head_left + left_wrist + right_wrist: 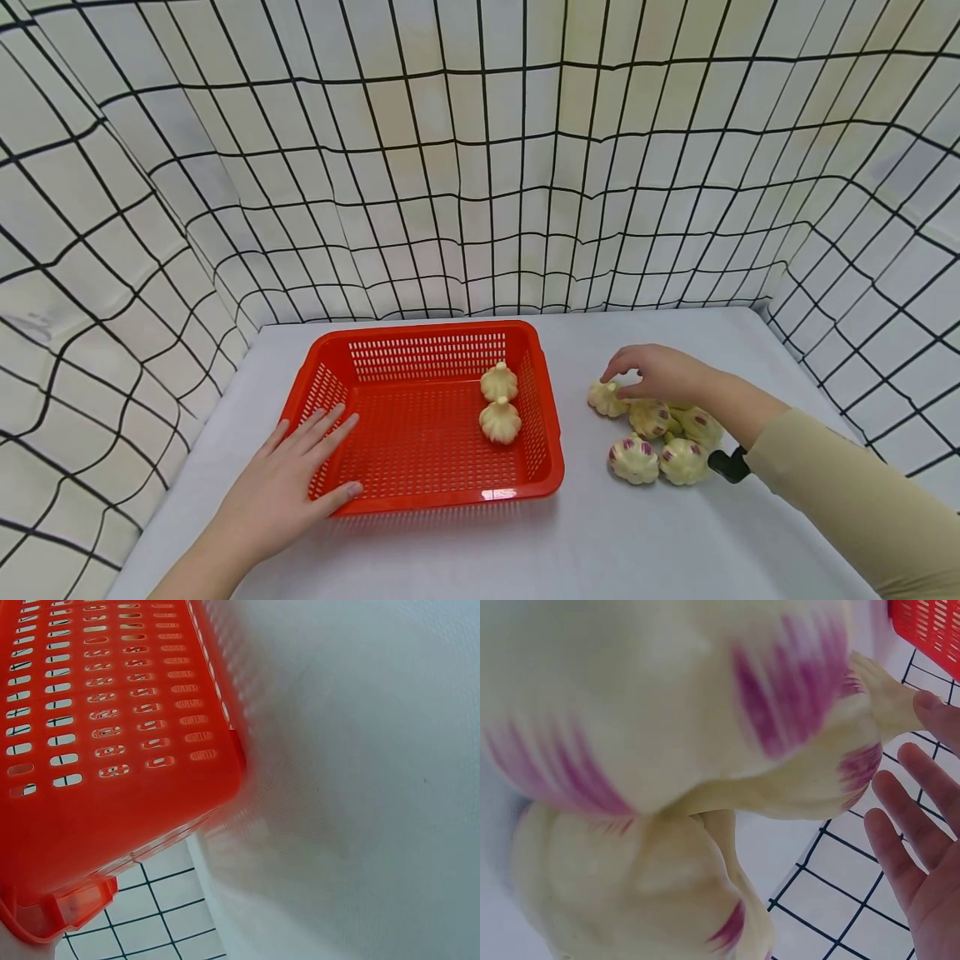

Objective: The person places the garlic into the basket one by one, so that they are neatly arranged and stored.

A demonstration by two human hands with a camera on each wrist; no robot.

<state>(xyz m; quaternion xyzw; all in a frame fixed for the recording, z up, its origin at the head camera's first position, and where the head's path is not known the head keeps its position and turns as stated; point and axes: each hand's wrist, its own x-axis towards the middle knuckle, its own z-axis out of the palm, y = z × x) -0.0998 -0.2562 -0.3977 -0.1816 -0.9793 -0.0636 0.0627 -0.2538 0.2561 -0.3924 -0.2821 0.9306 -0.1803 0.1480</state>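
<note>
A red slotted plastic basket [427,502] sits left of centre, with two pale garlic bulbs [499,422] along its right side. My left hand [288,479] lies over the basket's left front corner, fingers straight and spread, thumb across the front rim. To the right, my right hand [652,372] reaches over a group of garlic bulbs. Its thumb and fingertips are at the top of the leftmost bulb [606,402], which lies on the table. In the right wrist view the fingers [904,817] are spread beside purple-streaked garlic bulbs [802,769].
Several purple-marked garlic bulbs [633,460] lie close together below and beside my right hand. The white-covered table [480,558] is enclosed by black netting [495,175] over white cloth at the back and both sides. A black device [729,465] is at my right wrist.
</note>
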